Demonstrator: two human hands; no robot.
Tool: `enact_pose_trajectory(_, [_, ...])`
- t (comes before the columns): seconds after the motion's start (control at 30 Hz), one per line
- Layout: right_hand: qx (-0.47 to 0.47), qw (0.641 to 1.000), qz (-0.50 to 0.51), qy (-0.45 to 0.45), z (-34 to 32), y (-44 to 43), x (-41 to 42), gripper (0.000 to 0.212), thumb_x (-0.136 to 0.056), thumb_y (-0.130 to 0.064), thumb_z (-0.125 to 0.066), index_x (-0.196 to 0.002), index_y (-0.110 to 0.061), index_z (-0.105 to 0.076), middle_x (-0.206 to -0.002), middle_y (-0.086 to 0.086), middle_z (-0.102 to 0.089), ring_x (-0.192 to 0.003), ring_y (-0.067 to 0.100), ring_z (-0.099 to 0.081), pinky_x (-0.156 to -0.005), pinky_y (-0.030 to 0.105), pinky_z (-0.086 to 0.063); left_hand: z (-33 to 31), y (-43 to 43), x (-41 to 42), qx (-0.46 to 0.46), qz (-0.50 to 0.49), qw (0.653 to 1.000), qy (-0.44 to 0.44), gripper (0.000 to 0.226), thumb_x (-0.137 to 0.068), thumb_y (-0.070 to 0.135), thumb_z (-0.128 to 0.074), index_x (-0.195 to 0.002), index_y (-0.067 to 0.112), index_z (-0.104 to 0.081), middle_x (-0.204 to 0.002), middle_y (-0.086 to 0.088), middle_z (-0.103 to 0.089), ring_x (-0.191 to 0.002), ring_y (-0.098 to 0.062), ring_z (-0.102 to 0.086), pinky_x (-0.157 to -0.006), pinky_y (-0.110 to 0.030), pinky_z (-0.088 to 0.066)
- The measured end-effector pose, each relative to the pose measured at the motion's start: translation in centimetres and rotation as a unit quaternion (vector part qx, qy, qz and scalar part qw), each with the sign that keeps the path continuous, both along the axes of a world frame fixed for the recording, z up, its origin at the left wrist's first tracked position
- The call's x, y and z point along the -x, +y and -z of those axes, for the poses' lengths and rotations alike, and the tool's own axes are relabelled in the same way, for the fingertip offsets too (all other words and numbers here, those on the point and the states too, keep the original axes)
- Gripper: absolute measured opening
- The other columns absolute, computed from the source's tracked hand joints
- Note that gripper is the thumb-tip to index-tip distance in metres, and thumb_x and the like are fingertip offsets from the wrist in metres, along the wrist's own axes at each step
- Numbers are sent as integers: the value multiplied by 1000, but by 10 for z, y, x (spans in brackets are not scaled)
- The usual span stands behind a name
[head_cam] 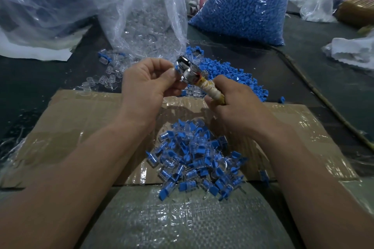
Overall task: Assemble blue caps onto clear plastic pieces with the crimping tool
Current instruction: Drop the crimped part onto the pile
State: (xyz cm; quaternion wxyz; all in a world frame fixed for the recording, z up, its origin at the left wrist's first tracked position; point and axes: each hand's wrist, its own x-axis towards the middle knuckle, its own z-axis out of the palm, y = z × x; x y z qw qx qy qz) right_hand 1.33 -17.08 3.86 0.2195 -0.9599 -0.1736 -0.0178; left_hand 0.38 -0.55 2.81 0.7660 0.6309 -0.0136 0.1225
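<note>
My right hand (232,103) grips the taped yellow-white handle of the crimping tool (190,73), whose shiny metal jaws point up and left. My left hand (147,85) has its fingers curled at the jaws, pinching something small there; the piece itself is hidden by the fingertips and the metal. Below my hands a heap of assembled pieces (194,157), clear bodies with blue caps, lies on taped cardboard (81,127). Loose blue caps (228,75) are piled behind the tool. Loose clear pieces (109,79) lie to the left of my left hand.
An open clear bag of clear pieces (147,24) stands behind my hands. A full bag of blue caps (244,4) stands at the back right. A large crumpled plastic bag (44,2) fills the back left. A cord (315,87) runs along the dark table at right.
</note>
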Motion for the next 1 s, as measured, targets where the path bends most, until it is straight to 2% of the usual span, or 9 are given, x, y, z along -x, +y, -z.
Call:
enact_pose_trajectory(0.33, [5, 1000, 15, -4, 3, 3, -1, 21, -88, -18, -55, -80, -29, -39, -71, -12, -43, -64, 2, -40, -53, 24, -28, -2, -1, 4, -38, -13, 999, 1, 15, -86, -5, -53, -79, 8, -55, -72, -8, -61, -55, -8, -61, -57, -20, -54])
enact_pose_trajectory(0.6, [12, 999, 18, -39, 7, 3, -2, 15, -87, -18, -55, -87, -27, -43, -75, -13, -42, -66, -1, -38, -54, 20, -27, -3, 1, 2, -39, -13, 999, 3, 12, -86, -4, -54, -80, 7, -55, -72, -8, -61, -54, -7, -61, -56, -19, -53])
enact_pose_trajectory(0.77, [15, 1000, -6, -11, -1, -11, -7, 21, -84, -10, -56, -90, -26, -45, -77, -17, -41, -70, -3, -37, -58, 15, -25, -5, 6, 1, -11, -29, 999, 8, 15, -86, -4, -54, -80, 9, -56, -70, -5, -63, -56, -8, -63, -56, -19, -53])
enact_pose_trajectory(0.9, [43, 999, 18, 7, -4, -23, -12, 14, -84, -15, -59, -89, -23, -49, -77, -10, -45, -70, 10, -42, -56, 21, -29, -9, 13, 2, -1, -32, 999, 8, 9, -82, 2, -61, -82, 11, -57, -66, -1, -68, -56, -10, -63, -51, -18, -50])
enact_pose_trajectory(1.0, [45, 999, 22, 21, -5, -26, -11, 15, -83, -19, -64, -95, -21, -55, -79, -9, -50, -71, 10, -45, -58, 26, -31, -11, 13, 7, -45, 42, 998, 20, 12, -70, 14, -67, -79, 10, -61, -68, -2, -69, -52, -10, -60, -46, -19, -46])
